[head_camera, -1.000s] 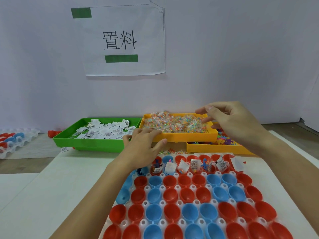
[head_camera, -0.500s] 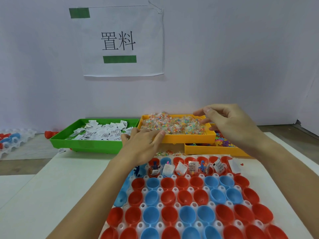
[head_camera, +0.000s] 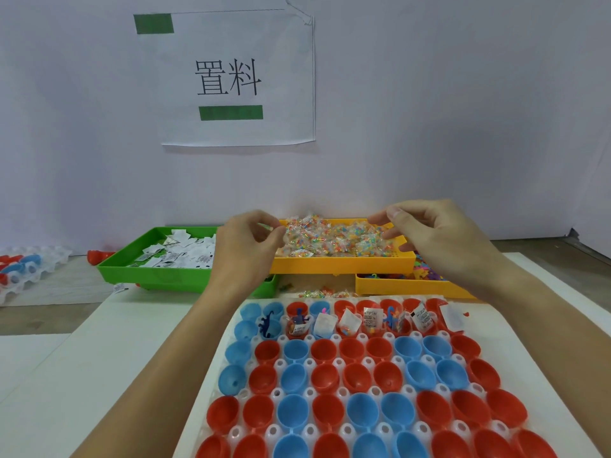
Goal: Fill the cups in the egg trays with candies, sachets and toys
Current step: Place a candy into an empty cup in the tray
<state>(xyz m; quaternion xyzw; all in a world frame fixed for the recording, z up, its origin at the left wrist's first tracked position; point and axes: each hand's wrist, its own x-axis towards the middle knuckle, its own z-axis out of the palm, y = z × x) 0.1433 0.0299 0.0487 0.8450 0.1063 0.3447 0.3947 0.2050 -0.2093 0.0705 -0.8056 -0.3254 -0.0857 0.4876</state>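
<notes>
Candy-picking step: I have left hand (head_camera: 246, 246) and right hand (head_camera: 433, 236) part-curled over candies (head_camera: 334, 239), grip indiscernible; next, pinch packets for far cups (head_camera: 297, 352).

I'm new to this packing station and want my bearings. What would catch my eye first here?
The big tray of red and blue cups in front, only its far row filled. Behind it, both hands, left hand and right hand, reach into the orange tray of candy packets. A green tray of white sachets sits to its left.
</notes>
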